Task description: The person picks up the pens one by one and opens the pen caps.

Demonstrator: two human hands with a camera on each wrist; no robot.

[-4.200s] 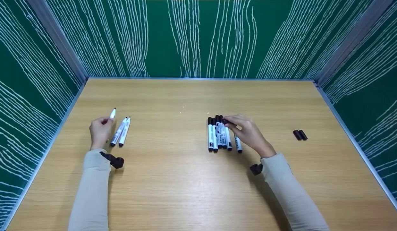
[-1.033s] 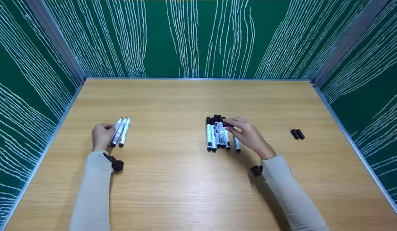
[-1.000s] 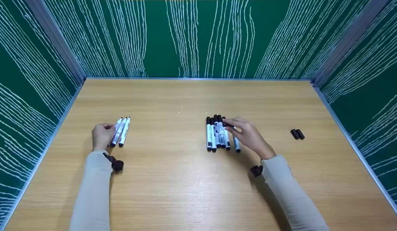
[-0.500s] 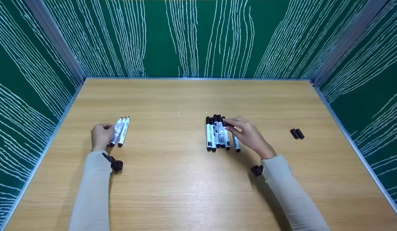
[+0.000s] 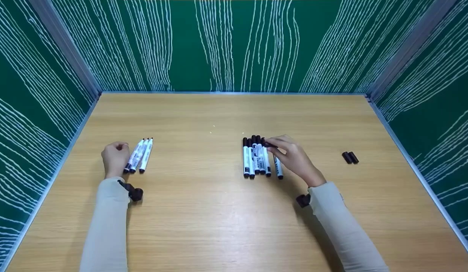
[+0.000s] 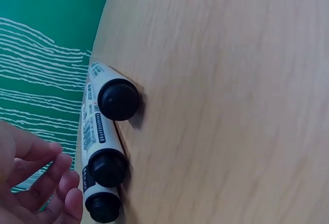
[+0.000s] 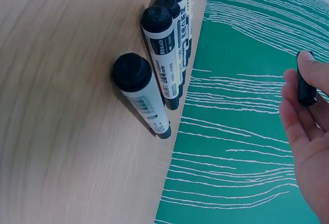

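Observation:
Three uncapped white markers [image 5: 137, 155] lie side by side at the left, tips pointing away. My left hand [image 5: 115, 158] hovers just beside the leftmost one. In the left wrist view the fingers [image 6: 45, 175] are loosely bent with nothing between them, apart from the black-ended markers [image 6: 107, 168]. My right hand [image 5: 290, 158] is above the right end of the capped marker row [image 5: 256, 156]. Between its thumb and fingers it pinches a black marker cap [image 7: 306, 82], plain in the right wrist view. Beneath this hand lies a separate marker [image 5: 278, 166], partly hidden.
Two loose black caps [image 5: 350, 157] lie together on the right part of the wooden table [image 5: 203, 211]. A few pale specks [image 5: 211, 130] dot the surface behind the markers. Green panels [image 5: 234, 45] with white streaks wall the back and sides.
My left hand held a marker, laid it down left of the other two, then let go and drew slightly leftward. The right hand has stayed nearly still with the cap.

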